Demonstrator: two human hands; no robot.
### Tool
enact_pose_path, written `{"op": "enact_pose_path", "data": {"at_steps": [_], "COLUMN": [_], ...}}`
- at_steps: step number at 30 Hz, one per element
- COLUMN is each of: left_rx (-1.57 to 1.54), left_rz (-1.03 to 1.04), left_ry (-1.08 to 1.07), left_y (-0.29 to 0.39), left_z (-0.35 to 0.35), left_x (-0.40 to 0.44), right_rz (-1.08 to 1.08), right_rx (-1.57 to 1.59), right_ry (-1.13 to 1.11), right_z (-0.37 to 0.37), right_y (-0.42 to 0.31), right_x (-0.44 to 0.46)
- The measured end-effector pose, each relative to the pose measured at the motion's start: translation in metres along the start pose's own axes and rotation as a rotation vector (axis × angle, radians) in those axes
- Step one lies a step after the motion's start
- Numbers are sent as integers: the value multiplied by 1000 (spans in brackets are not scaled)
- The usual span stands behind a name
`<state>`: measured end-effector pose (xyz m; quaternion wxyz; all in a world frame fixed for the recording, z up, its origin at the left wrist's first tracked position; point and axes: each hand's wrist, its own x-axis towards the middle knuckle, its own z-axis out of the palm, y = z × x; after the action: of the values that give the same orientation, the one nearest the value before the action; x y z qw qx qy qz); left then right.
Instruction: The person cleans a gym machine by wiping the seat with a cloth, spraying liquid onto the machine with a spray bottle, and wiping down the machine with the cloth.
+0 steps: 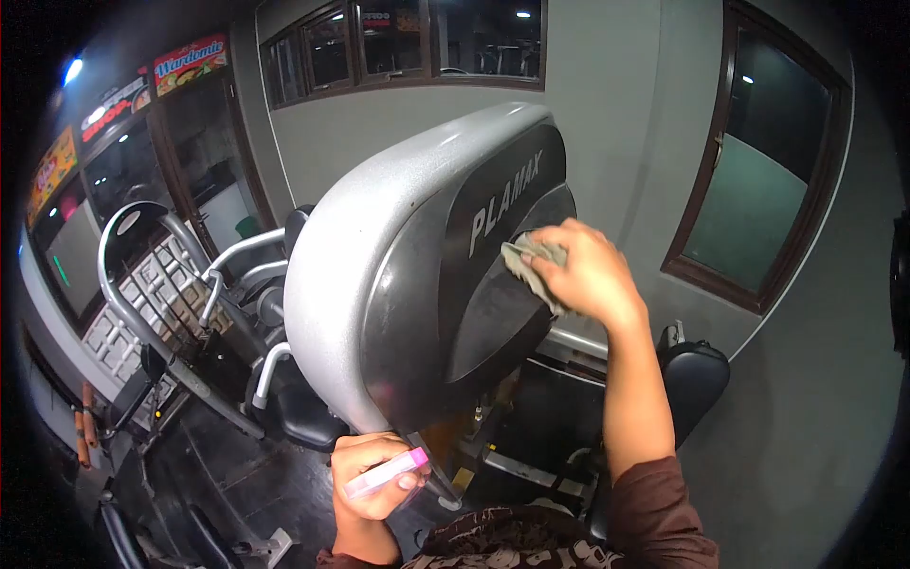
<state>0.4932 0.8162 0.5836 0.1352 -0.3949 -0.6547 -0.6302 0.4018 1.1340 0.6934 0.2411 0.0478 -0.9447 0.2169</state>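
Observation:
A greyish cloth (534, 268) is gripped in my right hand (590, 275) and lies against the dark side panel of a silver and black gym machine (351, 256), just below its PLAMAX lettering. My left hand (372, 474), closed around a small white and pink object (387, 473), is near the machine's lower end. What exactly that pink-topped object is, I cannot tell. Part of the cloth is hidden by my right fingers.
Other gym equipment (142, 284) stands at the left, with a black seat (308, 417) beside the machine. A black pad (695, 379) is at the right. Behind are a grey wall (607, 142), a window (408, 47) and a brown-framed door (758, 161).

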Motion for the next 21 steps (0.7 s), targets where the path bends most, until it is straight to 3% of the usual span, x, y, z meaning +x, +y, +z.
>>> {"op": "enact_pose_path", "data": {"at_steps": [2, 6, 10, 13, 17, 19, 21], "left_rx": [4, -11, 24, 8, -10, -13, -20], "left_rz": [-6, -29, -11, -10, -3, 13, 18], "left_ry": [8, 35, 12, 11, 29, 24, 24], "left_y": [0, 0, -1, -1, -2, -3, -3], "left_z": [0, 2, 1, 2, 3, 2, 3], "left_x": [-1, -4, -2, -2, -3, -2, -2], "right_rz": [73, -7, -271, -298, 114, 193, 67], "right_rx": [-62, -174, 41, 132, -71, -88, -171], "right_ry": [29, -140, -404, -290, -75, -187, -167], "right_z": [12, 8, -16, -17, 2, 11, 14], "right_y": [7, -15, -25, -9, 2, -4, -13], "right_x": [14, 5, -17, -12, 27, 34, 30]}}
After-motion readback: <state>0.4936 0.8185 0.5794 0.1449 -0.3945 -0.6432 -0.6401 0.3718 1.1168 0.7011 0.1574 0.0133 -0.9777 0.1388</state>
